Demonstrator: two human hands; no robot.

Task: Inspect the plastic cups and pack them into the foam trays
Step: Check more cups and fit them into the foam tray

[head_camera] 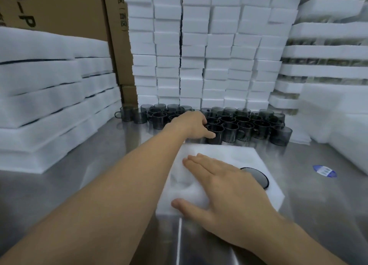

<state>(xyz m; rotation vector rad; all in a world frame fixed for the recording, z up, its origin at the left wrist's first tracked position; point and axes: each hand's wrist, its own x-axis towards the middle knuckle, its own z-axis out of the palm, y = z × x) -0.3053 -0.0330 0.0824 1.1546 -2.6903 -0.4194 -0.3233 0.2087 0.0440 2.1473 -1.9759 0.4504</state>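
Note:
Several smoky grey plastic cups with handles stand crowded at the back of the steel table. My left hand reaches into them and grips the front cup, thumb on its near wall and fingers over the rim. A white foam tray lies flat in the middle of the table. My right hand rests flat on it with straight fingers. One cup sits sunk in the tray's right pocket, partly hidden by that hand.
Stacks of white foam blocks form a wall behind the cups. Foam sheets pile up at the left, foam trays with cups at the right. Cardboard boxes stand at the back left. A blue sticker lies on the table.

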